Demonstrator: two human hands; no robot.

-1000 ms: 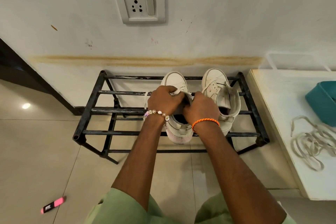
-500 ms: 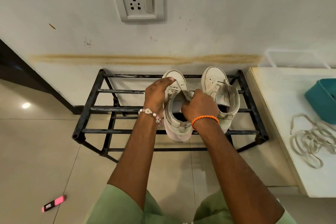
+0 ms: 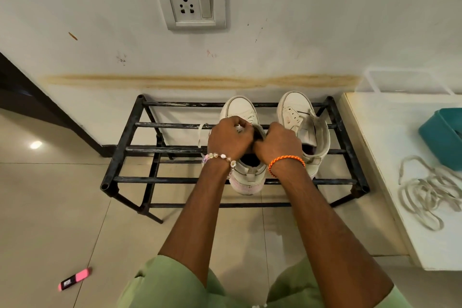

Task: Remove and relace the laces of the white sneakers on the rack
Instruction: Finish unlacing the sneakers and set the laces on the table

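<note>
Head view: both my hands work the left sneaker on the rack; left hand pinches the lace, right hand grips the tongue aside, exposing eyelets for threading.

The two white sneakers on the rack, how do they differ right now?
The left sneaker has both hands at its tongue, the left hand and right hand; the right sneaker stands untouched. The left sneaker's heel overhangs the rack front; the right sits further back. Both are white, toes toward the wall.
</note>
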